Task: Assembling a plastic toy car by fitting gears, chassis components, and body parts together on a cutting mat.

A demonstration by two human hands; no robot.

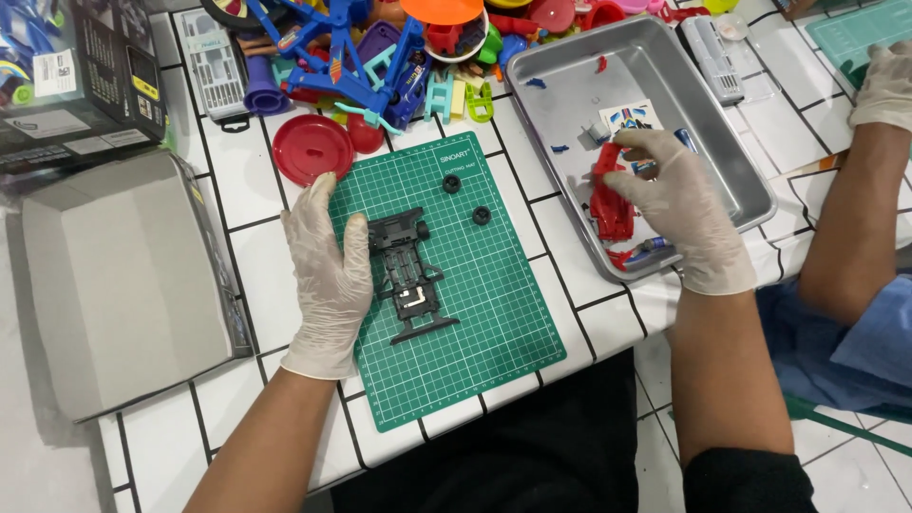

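Note:
A black toy car chassis (410, 274) lies on a green cutting mat (494, 313). My left hand (326, 275), in a pale glove, rests flat on the mat's left edge, its thumb touching the chassis's upper left corner. Two small black wheels (452, 183) (482, 216) lie loose on the mat above the chassis. My right hand (676, 211), also gloved, reaches into a metal tray (570, 71) and closes its fingers on a red plastic car body part (608, 201). A sticker sheet (631, 118) and small blue and red bits lie in the tray.
A pile of colourful plastic toys (380, 52) and a red lid (312, 147) sit behind the mat. A grey cardboard box (119, 275) lies at left, a dark printed box (76, 76) behind it. Another person's gloved hand (883, 85) and forearm are at right.

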